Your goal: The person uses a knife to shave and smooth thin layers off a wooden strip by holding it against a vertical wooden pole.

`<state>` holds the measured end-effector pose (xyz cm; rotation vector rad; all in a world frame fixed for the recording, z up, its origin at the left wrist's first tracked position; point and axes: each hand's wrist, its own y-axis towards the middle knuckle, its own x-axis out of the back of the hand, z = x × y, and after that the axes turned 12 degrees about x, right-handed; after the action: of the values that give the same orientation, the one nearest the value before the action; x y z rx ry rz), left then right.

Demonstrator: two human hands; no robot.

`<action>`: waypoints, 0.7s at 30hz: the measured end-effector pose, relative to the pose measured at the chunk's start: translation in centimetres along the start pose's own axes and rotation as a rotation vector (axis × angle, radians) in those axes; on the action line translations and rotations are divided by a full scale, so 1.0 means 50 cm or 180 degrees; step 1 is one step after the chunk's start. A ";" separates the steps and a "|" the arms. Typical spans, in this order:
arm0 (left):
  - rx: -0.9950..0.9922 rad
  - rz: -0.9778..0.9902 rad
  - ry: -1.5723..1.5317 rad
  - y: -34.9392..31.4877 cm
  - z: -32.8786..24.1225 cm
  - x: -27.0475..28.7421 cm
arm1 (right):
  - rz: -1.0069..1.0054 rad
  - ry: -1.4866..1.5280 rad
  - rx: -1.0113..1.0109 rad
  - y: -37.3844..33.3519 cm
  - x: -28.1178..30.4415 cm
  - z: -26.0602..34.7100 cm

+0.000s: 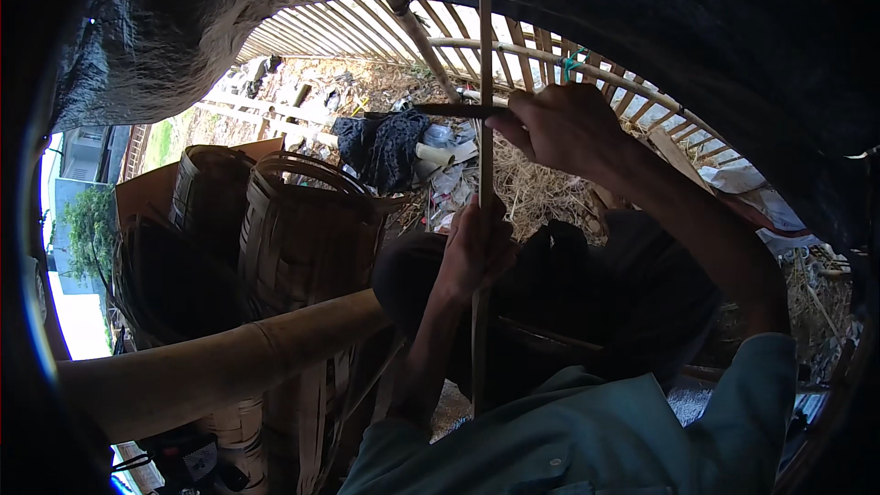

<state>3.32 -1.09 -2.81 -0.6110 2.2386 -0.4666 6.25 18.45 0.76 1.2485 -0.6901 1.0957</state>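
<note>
Head view — left hand (478, 243) grips strip (486, 23), right hand (566, 131) — blade (449, 111).

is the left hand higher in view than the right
No, the left hand has its grip on the pale strip below the right hand.

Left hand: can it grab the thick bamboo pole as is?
Probably not as is: the left hand is closed around the bamboo strip. With it released, likely yes: the thick bamboo pole looks nearby on the left, its upper side uncovered.
</note>
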 end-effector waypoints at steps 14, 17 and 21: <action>-0.0461 -0.0508 0.0553 0.016 -0.008 -0.012 | 0.0362 0.0564 0.0460 -0.017 0.012 -0.004; -0.0464 -0.0670 0.0741 0.017 -0.018 -0.031 | 0.0239 0.0510 0.0603 -0.033 0.000 -0.012; -0.0580 -0.0906 0.0952 0.012 -0.028 -0.050 | 0.0359 0.0885 0.0818 -0.048 -0.012 -0.010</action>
<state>3.59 0.99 -0.75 -1.0213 2.5066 -0.5267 8.15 18.86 -0.80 1.2507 -0.4207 1.4546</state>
